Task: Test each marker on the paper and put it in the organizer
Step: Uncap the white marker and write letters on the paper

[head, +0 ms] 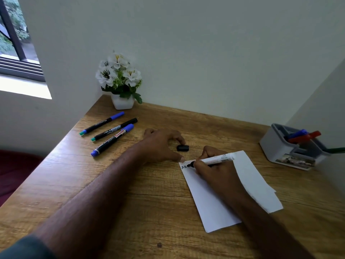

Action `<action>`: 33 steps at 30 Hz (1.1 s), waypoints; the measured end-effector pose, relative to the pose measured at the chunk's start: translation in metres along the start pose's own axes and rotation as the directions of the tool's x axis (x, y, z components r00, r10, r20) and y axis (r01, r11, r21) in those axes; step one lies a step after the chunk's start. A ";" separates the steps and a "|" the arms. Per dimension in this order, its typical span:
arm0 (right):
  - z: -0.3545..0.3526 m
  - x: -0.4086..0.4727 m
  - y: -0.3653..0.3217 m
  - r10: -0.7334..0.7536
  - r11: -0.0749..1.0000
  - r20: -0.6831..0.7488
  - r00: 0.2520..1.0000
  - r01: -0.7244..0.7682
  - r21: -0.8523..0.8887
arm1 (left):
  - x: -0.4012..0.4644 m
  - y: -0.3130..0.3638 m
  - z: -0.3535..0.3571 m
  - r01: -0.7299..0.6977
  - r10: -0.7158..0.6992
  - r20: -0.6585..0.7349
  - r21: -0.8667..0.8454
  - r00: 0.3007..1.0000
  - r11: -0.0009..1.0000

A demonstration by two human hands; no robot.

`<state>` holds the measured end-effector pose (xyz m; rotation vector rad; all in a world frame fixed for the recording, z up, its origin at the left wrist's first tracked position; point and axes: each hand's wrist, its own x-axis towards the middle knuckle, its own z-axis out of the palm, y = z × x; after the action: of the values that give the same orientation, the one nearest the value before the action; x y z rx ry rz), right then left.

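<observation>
A: Closest in?
B: White sheet of paper (214, 199) under the right forearm, flat on the brown wood-grain desk (149, 212).
A: Right hand?
B: Right hand (214, 169) clenched round a white-barrelled black marker (218, 159), uncapped, tip touching the paper's far left corner beside black letters. Barrel slants up and away to the right.
A: Left hand?
B: Left hand (162, 144) released, grasping nothing, fingers spread on the desk; thumb tip at the paper's corner, just left of the marker tip.
A: The cap?
B: Small black marker cap (183, 148) lying between the two hands, just beside the left fingertips. Touching or not, can't tell.
A: Further out?
B: Left of the left hand, three capped markers lying side by side: thick black marker with blue cap (112, 140), thin black pen (114, 128), thin black pen with blue cap (101, 123).
A: Organizer?
B: Grey plastic desk organizer (291, 152), well right of the right hand, with blue, red and green markers in it. Beyond the left hand, white artificial flowers in a white pot (121, 81) in the corner.
</observation>
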<state>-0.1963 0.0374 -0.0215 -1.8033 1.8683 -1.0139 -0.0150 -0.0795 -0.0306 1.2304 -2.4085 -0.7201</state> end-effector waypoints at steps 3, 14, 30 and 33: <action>0.000 -0.001 -0.003 -0.007 1.000 0.008 1.000 0.007 0.022 | 0.000 0.000 0.000 -0.002 0.002 0.002 -0.001 1.000 1.000; 0.000 0.001 0.000 0.018 1.000 -0.020 1.000 -0.018 0.006 | -0.001 0.000 -0.001 0.007 -0.007 0.010 -0.007 1.000 1.000; -0.001 0.000 -0.007 -0.002 0.996 -0.029 1.000 0.005 0.090 | -0.002 0.003 -0.003 0.016 -0.016 0.024 -0.002 1.000 1.000; -0.002 0.000 -0.007 0.016 1.000 -0.016 1.000 -0.016 0.005 | -0.003 0.005 -0.003 0.019 -0.019 0.025 -0.004 1.000 1.000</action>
<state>-0.1928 0.0385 -0.0152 -1.7798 1.8849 -1.0302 -0.0145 -0.0756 -0.0257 1.2509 -2.4173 -0.7504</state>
